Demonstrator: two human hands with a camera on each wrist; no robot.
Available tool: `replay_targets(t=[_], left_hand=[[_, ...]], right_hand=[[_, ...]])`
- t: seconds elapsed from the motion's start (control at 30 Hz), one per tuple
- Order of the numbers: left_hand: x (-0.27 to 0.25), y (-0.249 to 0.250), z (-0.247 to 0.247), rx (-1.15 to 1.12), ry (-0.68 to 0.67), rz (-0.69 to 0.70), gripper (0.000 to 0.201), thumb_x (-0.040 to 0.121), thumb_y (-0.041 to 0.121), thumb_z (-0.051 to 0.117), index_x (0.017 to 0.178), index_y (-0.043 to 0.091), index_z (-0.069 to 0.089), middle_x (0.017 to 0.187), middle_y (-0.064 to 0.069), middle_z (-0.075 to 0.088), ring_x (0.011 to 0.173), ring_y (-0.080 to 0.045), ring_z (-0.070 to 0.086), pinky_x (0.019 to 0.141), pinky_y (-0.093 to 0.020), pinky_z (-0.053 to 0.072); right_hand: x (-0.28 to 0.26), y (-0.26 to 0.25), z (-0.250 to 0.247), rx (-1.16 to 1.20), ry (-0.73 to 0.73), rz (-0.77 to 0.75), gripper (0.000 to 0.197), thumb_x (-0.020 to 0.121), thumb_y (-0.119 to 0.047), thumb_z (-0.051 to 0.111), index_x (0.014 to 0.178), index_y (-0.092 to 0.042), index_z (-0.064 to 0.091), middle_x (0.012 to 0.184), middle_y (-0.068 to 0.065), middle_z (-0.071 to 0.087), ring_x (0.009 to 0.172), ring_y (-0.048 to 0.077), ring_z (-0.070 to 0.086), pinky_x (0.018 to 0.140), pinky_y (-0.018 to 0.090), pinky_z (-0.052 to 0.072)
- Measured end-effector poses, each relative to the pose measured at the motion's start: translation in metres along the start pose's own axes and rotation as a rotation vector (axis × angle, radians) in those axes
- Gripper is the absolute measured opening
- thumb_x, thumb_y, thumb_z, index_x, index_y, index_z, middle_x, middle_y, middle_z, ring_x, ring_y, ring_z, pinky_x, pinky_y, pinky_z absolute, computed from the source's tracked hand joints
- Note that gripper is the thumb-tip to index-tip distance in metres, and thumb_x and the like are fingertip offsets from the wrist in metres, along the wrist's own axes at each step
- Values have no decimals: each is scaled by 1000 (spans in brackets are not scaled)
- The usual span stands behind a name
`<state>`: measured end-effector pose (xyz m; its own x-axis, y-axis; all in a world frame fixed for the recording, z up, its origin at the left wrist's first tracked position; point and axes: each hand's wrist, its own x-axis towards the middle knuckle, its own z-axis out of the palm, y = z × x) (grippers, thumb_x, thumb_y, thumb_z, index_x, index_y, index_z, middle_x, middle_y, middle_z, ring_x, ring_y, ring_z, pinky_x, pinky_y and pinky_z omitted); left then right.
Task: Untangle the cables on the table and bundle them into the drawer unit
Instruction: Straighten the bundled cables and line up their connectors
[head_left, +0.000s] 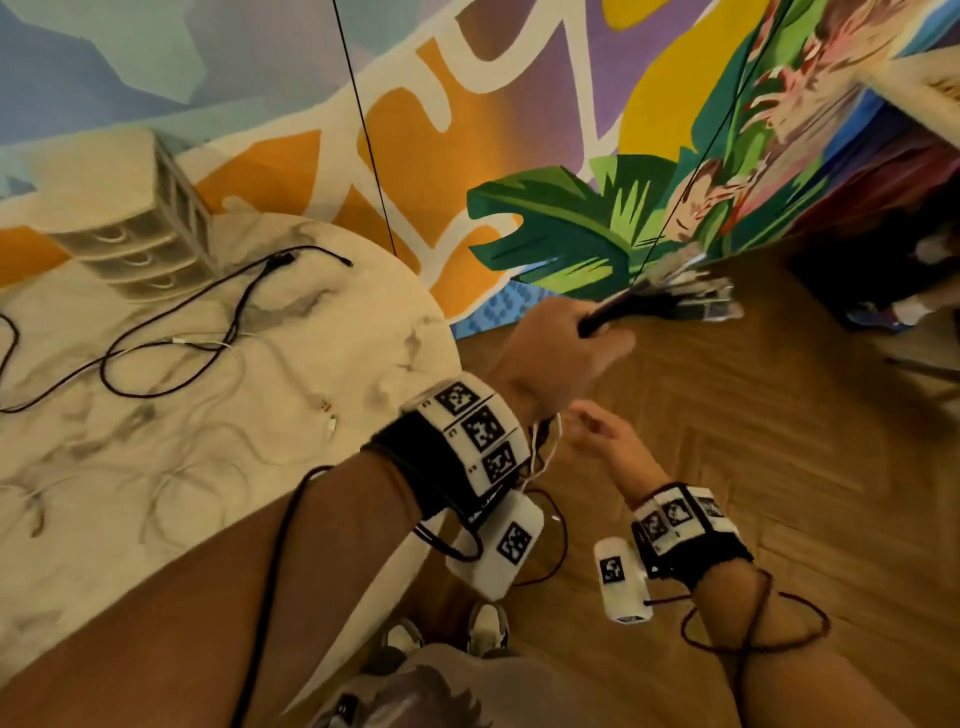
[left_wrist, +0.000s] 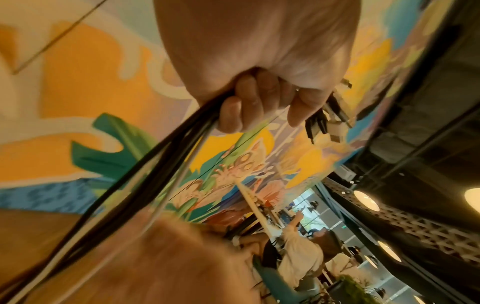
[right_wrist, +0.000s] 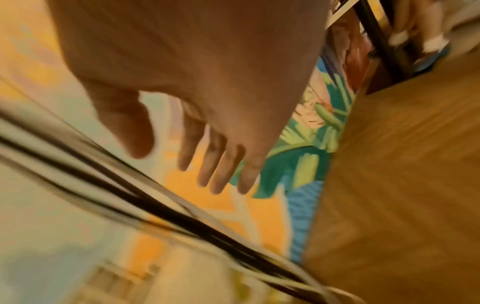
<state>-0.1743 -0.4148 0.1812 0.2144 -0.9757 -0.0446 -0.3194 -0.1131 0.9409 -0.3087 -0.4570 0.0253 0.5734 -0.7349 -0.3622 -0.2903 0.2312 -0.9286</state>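
My left hand (head_left: 563, 345) is raised beyond the table's right edge and grips a bundle of black and white cables (head_left: 670, 301), their plug ends sticking out past my fist. The left wrist view shows my fingers (left_wrist: 249, 102) curled round the bundle (left_wrist: 145, 174), plugs (left_wrist: 327, 115) beside the thumb. My right hand (head_left: 602, 436) hovers lower, over the floor, with straight fingers (right_wrist: 221, 164) and nothing in it; the hanging cables (right_wrist: 155, 207) pass blurred to its left. More black and white cables (head_left: 171, 338) lie tangled on the marble table (head_left: 156, 467). The drawer unit (head_left: 135, 223) stands at the table's far left.
A painted mural wall (head_left: 519, 130) runs behind the table. Wooden herringbone floor (head_left: 779, 441) spreads to the right. Dark furniture (head_left: 883, 249) stands at the far right. Two thin black lines (head_left: 363, 130) hang in front of the wall. My shoes (head_left: 483, 629) show below.
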Motion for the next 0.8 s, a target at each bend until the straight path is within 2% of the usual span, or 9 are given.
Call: replay_targets(t=[0.07,0.13,0.23,0.3,0.4,0.53,0.63,0.73,0.8], left_hand=[[-4,-18,3,-7,-3,-90,39,83,12,62,52,20,40,44,11,36,41,-5,35,49,-18,31],[-10,-32,7,-20,-49,-100,17,78,13,59,62,8,55,62,-5,54,55,-10,47,57,-28,44],[-23,-43,14,-55,-158,-235,28,85,6,60,110,-8,59,99,-21,61,78,-17,54,78,-31,51],[-30,-47,17,-28,-158,-259,30,89,3,58,117,-8,55,107,-24,62,85,-20,57,81,-32,51],[-39,-51,11,24,-152,-257,38,92,8,56,126,-5,49,123,-23,58,108,-32,59,94,-38,48],[-43,-56,-5,410,-224,-38,42,91,29,56,130,17,49,121,-3,59,106,-19,58,79,-21,46],[-43,-37,-24,615,118,259,25,89,40,52,104,21,57,96,5,58,84,-11,54,66,-22,44],[-31,-11,-30,548,174,500,38,87,41,54,110,12,57,107,-2,57,97,-12,51,80,-20,43],[-19,-10,-26,544,-10,394,51,87,44,58,124,10,53,124,-5,54,113,-15,49,93,-27,43]], right_hand=[[-17,-48,9,431,-182,-121,26,91,-10,46,114,-13,58,102,-1,69,93,11,65,84,31,48],[-31,-82,14,674,-311,-164,45,83,-23,60,123,-5,52,113,8,67,101,18,64,85,31,52],[-31,-106,24,311,-173,-180,53,85,-38,59,123,-1,57,123,12,64,115,22,60,96,32,48],[-26,-110,31,172,-119,-116,37,96,-29,48,106,0,69,113,15,68,108,28,62,92,36,49],[-20,-103,37,60,-112,-86,44,101,-23,37,84,-10,76,103,13,72,105,34,61,98,43,43],[-14,-96,42,37,-16,-73,42,101,-26,38,87,-11,75,94,5,73,93,21,66,89,33,50],[-12,-91,45,25,49,-125,34,98,-13,41,82,8,61,71,7,61,60,10,57,59,26,45],[-19,-94,59,35,6,-195,23,97,-6,43,88,12,54,74,18,54,61,18,52,54,33,44],[-25,-96,61,-41,-48,-182,23,96,-3,45,104,17,52,95,36,56,78,39,53,67,43,49]])
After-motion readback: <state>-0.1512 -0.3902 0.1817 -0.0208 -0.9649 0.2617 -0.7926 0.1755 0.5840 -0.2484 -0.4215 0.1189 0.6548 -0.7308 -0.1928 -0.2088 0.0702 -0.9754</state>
